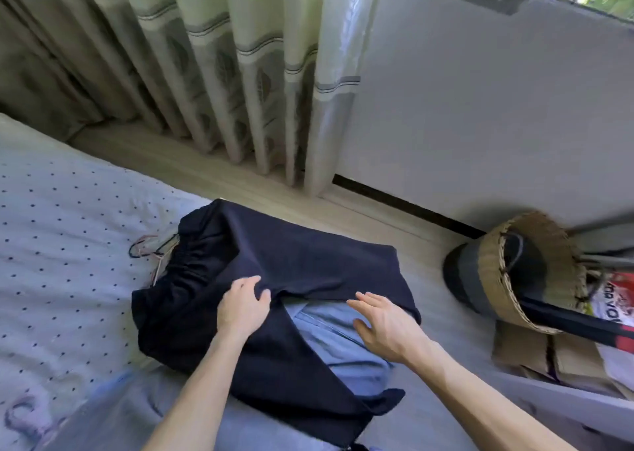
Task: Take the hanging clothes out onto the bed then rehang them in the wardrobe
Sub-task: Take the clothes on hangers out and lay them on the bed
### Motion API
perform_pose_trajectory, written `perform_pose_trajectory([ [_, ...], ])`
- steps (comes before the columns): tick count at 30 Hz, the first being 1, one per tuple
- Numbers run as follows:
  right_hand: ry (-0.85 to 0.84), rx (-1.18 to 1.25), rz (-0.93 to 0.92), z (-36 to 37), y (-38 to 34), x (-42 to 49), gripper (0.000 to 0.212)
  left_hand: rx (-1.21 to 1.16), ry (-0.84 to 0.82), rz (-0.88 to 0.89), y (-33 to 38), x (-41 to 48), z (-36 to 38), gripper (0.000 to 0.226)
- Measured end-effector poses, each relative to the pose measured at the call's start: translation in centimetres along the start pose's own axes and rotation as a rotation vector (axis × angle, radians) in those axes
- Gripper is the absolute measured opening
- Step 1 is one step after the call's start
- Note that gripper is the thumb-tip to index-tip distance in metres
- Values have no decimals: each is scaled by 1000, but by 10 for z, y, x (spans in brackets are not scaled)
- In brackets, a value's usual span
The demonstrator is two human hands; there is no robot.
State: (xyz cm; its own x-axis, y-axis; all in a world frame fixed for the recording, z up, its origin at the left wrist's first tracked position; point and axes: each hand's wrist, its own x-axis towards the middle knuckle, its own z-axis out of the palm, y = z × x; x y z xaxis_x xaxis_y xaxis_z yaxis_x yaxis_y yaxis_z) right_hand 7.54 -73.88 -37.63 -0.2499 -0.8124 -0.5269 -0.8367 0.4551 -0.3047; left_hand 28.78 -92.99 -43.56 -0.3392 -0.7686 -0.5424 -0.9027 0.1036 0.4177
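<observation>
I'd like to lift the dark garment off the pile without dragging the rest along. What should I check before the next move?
1. Left hand grips the dark garment: ok, it pinches a fold.
2. Right hand free: ok, open over the blue garment.
3. Hangers findable: ok, hooks stick out left of the dark garment.
4. Dark garment on its own hanger: cannot tell, cloth hides it.
5. Both garments resting on the bed: ok, though near its edge.
</observation>
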Motion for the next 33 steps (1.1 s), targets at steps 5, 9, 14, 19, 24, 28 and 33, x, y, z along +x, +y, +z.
perform_pose_trajectory([
  [5, 269, 188, 111, -22, 40, -112, 46, 162, -155, 397, 110, -87, 55, 54],
  [9, 471, 266, 244, -20, 89, -206, 44, 373, -164, 718, 195, -140, 97, 55],
  [14, 675, 284, 479, 6, 156, -332, 43, 613, -117, 1085, 293, -221, 143, 55],
  [19, 844, 379, 769, 54, 198, -464, 44, 691, -187, 1347, 363, -327, 204, 49],
  [24, 990, 424, 1025, 90, 221, -585, 46, 633, -316, 1594, 425, -444, 276, 43],
  [28, 1103, 400, 1188, 113, 236, -675, 38, 623, -416, 1731, 465, -538, 330, 39],
  [33, 1252, 341, 1351, 117, 246, -765, 38, 586, -518, 1859, 516, -634, 376, 43],
])
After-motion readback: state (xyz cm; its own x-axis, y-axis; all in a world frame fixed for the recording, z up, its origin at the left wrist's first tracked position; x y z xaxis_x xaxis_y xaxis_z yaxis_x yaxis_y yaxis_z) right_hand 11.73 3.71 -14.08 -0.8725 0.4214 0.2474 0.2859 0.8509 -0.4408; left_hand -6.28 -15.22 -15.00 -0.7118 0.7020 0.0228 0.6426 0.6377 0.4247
